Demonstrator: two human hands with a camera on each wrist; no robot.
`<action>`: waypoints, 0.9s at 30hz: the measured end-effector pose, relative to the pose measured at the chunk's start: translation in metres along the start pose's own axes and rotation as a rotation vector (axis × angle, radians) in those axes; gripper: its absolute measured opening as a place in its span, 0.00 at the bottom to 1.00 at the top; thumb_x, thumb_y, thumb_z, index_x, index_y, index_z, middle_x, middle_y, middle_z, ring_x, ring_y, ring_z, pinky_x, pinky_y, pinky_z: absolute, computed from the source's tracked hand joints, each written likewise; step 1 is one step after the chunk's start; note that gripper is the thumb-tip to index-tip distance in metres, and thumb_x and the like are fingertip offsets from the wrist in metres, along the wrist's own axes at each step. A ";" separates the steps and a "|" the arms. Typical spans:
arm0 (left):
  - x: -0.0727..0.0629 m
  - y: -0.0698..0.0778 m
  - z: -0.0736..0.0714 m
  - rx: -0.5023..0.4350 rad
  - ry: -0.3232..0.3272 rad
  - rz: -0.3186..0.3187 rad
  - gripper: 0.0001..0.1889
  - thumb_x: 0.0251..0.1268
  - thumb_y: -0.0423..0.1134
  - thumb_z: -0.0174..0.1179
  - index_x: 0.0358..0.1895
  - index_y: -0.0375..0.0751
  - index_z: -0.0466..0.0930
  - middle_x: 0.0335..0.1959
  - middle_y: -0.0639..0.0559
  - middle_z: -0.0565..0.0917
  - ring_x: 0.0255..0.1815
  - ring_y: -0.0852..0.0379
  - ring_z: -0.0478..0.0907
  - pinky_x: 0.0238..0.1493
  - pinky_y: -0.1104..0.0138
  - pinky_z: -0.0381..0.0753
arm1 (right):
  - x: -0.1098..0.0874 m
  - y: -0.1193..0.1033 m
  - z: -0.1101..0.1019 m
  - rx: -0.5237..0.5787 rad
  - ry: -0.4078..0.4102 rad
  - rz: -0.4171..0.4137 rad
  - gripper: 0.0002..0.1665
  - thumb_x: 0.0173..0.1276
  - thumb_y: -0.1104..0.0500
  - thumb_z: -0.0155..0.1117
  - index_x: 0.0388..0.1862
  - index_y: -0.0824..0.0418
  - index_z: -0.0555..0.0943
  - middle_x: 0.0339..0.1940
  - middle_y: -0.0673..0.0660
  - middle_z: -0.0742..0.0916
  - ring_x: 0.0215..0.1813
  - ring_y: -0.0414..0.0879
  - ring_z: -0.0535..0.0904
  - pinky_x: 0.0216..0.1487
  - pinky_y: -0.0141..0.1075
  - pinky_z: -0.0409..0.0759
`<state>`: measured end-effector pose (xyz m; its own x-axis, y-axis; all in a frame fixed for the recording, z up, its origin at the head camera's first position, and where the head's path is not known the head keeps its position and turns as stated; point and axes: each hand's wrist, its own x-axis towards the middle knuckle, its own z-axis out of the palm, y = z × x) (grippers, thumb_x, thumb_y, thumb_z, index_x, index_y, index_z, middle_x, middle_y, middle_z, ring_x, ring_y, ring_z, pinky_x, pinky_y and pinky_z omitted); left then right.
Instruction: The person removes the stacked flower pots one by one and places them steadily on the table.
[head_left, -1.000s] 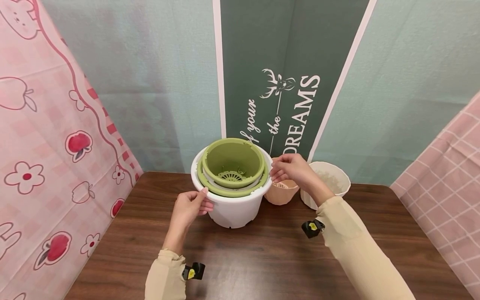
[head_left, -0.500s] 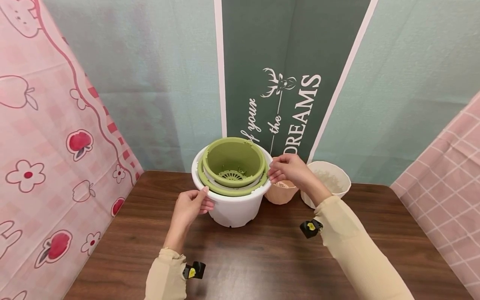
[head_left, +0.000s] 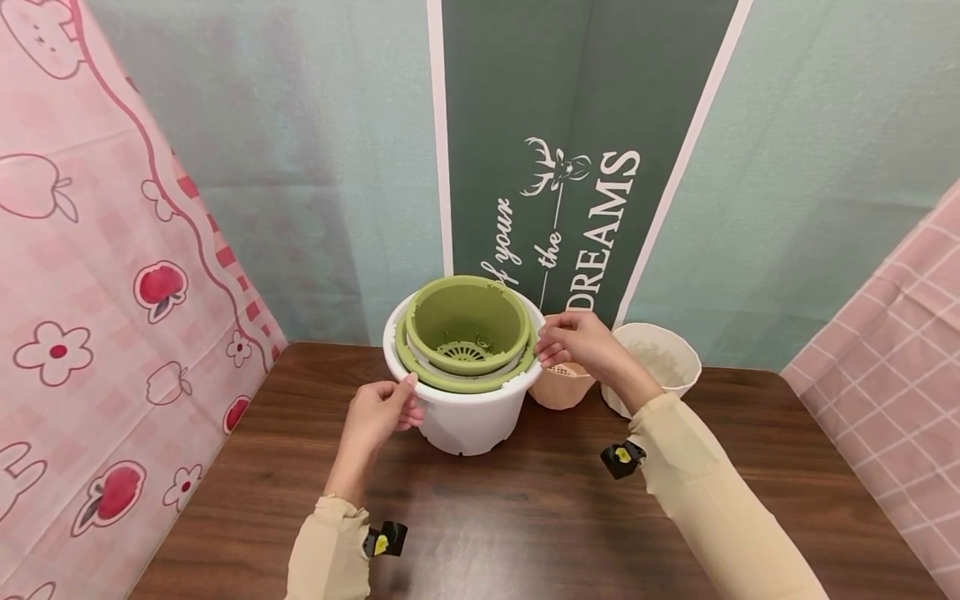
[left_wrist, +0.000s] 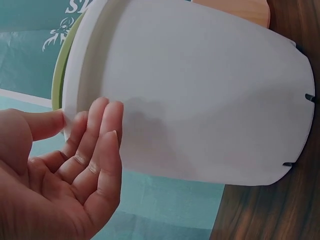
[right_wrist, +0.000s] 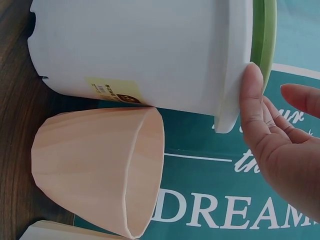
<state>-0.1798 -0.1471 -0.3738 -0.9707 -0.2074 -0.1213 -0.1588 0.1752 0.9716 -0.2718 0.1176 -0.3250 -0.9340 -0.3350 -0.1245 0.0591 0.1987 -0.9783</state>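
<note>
A large white flower pot (head_left: 474, 425) stands upright on the table with green pots (head_left: 480, 321) nested inside it, the innermost showing a slotted base. On its front left, the thumb of my left hand (head_left: 378, 408) touches the rim; the loosely bent fingers lie just below the rim. In the left wrist view, the fingers of the left hand (left_wrist: 75, 170) appear slightly off the white wall. At the rim's right side, my right hand (head_left: 581, 337) touches with its fingertips. The right wrist view shows the thumb of the right hand (right_wrist: 280, 135) apart from the rim.
Right of the white pot stand a peach-coloured pot (head_left: 562, 390) and a cream pot (head_left: 660, 354) with pale material inside. The brown wooden table (head_left: 495, 517) meets a printed cloth (head_left: 352, 208) at the back. Pink cloths hang at both sides.
Over the last second the right hand shifts very slightly leftward onto the white pot's rim. The left hand and the pots hold nearly the same place.
</note>
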 end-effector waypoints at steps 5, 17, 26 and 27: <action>-0.001 0.002 -0.001 0.002 0.007 0.003 0.19 0.65 0.43 0.55 0.28 0.26 0.76 0.17 0.46 0.80 0.20 0.56 0.80 0.24 0.70 0.79 | 0.000 0.001 0.000 0.009 -0.005 -0.004 0.16 0.67 0.69 0.48 0.48 0.82 0.66 0.28 0.66 0.81 0.25 0.45 0.80 0.35 0.39 0.82; 0.000 0.008 -0.005 -0.036 0.009 0.049 0.13 0.64 0.38 0.56 0.30 0.28 0.76 0.22 0.43 0.82 0.25 0.53 0.82 0.28 0.68 0.80 | -0.001 0.002 0.000 0.025 -0.008 -0.017 0.14 0.66 0.70 0.48 0.46 0.82 0.67 0.28 0.66 0.81 0.26 0.45 0.80 0.37 0.41 0.82; 0.002 0.008 -0.005 -0.049 0.020 0.050 0.11 0.62 0.37 0.57 0.30 0.29 0.75 0.22 0.42 0.82 0.25 0.53 0.82 0.29 0.67 0.80 | 0.000 0.001 0.001 -0.010 0.004 -0.007 0.14 0.66 0.69 0.48 0.45 0.81 0.68 0.28 0.66 0.81 0.25 0.45 0.79 0.35 0.40 0.82; 0.002 0.008 -0.004 -0.049 0.021 0.050 0.11 0.62 0.37 0.58 0.30 0.29 0.74 0.22 0.42 0.82 0.25 0.53 0.82 0.29 0.67 0.80 | 0.000 0.000 0.001 -0.015 0.006 -0.005 0.14 0.66 0.69 0.48 0.45 0.81 0.68 0.29 0.66 0.81 0.25 0.45 0.79 0.35 0.39 0.82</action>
<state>-0.1820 -0.1504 -0.3657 -0.9732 -0.2196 -0.0683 -0.1004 0.1385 0.9853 -0.2716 0.1169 -0.3253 -0.9365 -0.3302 -0.1183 0.0490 0.2106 -0.9763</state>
